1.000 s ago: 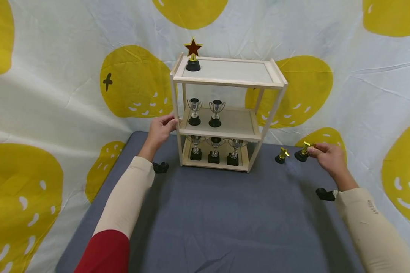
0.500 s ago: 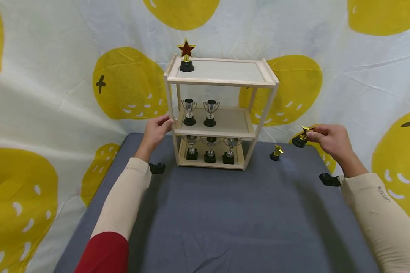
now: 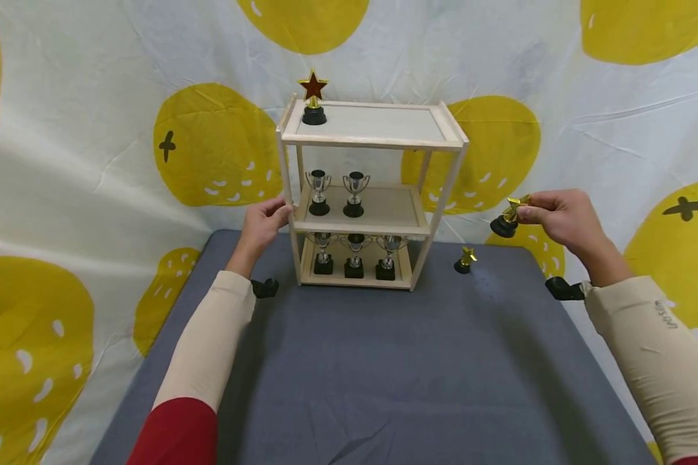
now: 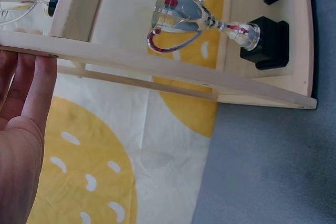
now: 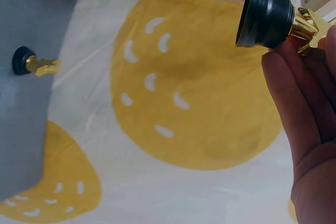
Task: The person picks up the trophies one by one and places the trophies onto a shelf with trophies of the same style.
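Observation:
My right hand (image 3: pixel 570 216) pinches a small gold star trophy (image 3: pixel 505 226) by its star, lifted off the table with its black base tilted down. In the right wrist view the trophy's base (image 5: pixel 266 14) shows beside my fingers. My left hand (image 3: pixel 262 226) grips the left front post of a light wooden three-tier shelf (image 3: pixel 360 230) at the middle tier's height. On the top tier, at the left, stands a star trophy (image 3: pixel 314 116) with a red face. Silver cup trophies (image 3: pixel 354 194) fill the left of the middle tier, and three more (image 3: pixel 355 266) line the bottom one.
Another small gold star trophy (image 3: pixel 464 261) stands on the grey table (image 3: pixel 349 361), right of the shelf. A whitish cloth with yellow fruit prints (image 3: pixel 215 142) hangs behind and along the sides. Black camera mounts (image 3: pixel 564 289) stick out at both wrists.
My right hand has lifted the gold star trophy up from the table. The left hand stays at the shelf post. The whole scene has shifted slightly left in the head view.

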`<move>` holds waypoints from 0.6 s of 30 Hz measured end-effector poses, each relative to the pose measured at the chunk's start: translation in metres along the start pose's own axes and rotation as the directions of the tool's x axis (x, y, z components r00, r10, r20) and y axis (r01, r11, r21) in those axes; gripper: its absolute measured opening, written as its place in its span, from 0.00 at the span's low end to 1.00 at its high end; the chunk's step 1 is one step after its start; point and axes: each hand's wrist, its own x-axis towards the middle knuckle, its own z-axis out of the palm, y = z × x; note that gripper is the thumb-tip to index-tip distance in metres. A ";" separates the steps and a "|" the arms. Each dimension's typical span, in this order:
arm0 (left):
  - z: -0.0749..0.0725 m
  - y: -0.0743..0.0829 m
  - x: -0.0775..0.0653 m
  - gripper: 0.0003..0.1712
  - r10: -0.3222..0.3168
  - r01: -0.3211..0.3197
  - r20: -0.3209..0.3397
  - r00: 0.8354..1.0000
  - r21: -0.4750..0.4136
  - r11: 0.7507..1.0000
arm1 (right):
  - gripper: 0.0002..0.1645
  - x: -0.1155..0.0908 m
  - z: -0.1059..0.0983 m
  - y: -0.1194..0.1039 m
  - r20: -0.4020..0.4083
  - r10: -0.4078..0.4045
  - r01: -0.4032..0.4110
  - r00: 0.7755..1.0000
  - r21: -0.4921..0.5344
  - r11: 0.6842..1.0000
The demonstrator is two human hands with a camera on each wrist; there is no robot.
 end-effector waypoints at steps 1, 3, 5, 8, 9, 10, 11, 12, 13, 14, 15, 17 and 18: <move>0.000 0.000 0.000 0.25 0.000 0.000 -0.003 1.000 0.001 1.000 | 0.22 0.001 -0.001 -0.003 0.003 -0.005 0.005 1.000 0.000 1.000; -0.001 -0.001 0.000 0.25 0.000 0.000 -0.005 1.000 -0.004 1.000 | 0.21 0.003 -0.003 -0.010 0.006 -0.014 0.014 1.000 -0.003 1.000; -0.001 -0.001 0.000 0.25 0.003 -0.003 -0.002 1.000 -0.008 1.000 | 0.20 0.004 -0.005 -0.017 0.007 -0.029 0.029 1.000 -0.003 1.000; -0.002 -0.002 0.000 0.25 0.010 -0.010 0.004 1.000 -0.017 1.000 | 0.20 0.007 -0.007 -0.027 0.014 -0.052 0.052 0.999 0.001 0.999; -0.001 -0.002 0.001 0.25 0.011 -0.011 0.006 1.000 -0.022 1.000 | 0.20 0.007 -0.007 -0.031 0.016 -0.060 0.060 0.998 0.002 0.998; -0.002 -0.002 0.001 0.26 0.014 -0.014 0.010 1.000 -0.024 1.000 | 0.20 0.008 -0.007 -0.035 0.020 -0.068 0.068 0.997 0.006 0.998; -0.002 -0.002 0.001 0.26 0.015 -0.014 0.012 1.000 -0.030 0.999 | 0.19 0.009 -0.008 -0.038 0.021 -0.079 0.079 0.997 0.005 0.997; -0.001 -0.003 0.001 0.26 0.016 -0.016 0.013 1.000 -0.031 0.999 | 0.19 0.009 -0.008 -0.042 0.021 -0.090 0.090 0.996 0.001 0.996; -0.001 -0.003 0.001 0.26 0.018 -0.018 0.017 1.000 -0.028 0.999 | 0.18 0.010 -0.008 -0.046 0.020 -0.100 0.100 0.995 -0.005 0.995; -0.002 -0.003 0.001 0.27 0.019 -0.019 0.020 1.000 -0.025 1.000 | 0.18 0.010 -0.008 -0.050 0.021 -0.107 0.107 0.994 -0.005 0.994; -0.001 -0.003 0.001 0.26 0.020 -0.019 0.020 1.000 -0.026 0.999 | 0.18 0.011 -0.008 -0.054 0.023 -0.114 0.114 0.993 -0.002 0.993; -0.001 -0.003 0.000 0.26 0.024 -0.024 0.022 0.999 -0.023 0.999 | 0.17 0.013 -0.008 -0.063 0.022 -0.134 0.134 0.991 -0.003 0.991; -0.001 -0.002 0.000 0.26 0.027 -0.027 0.024 0.999 -0.015 1.000 | 0.17 0.014 -0.008 -0.067 0.022 -0.140 0.141 0.990 -0.004 0.990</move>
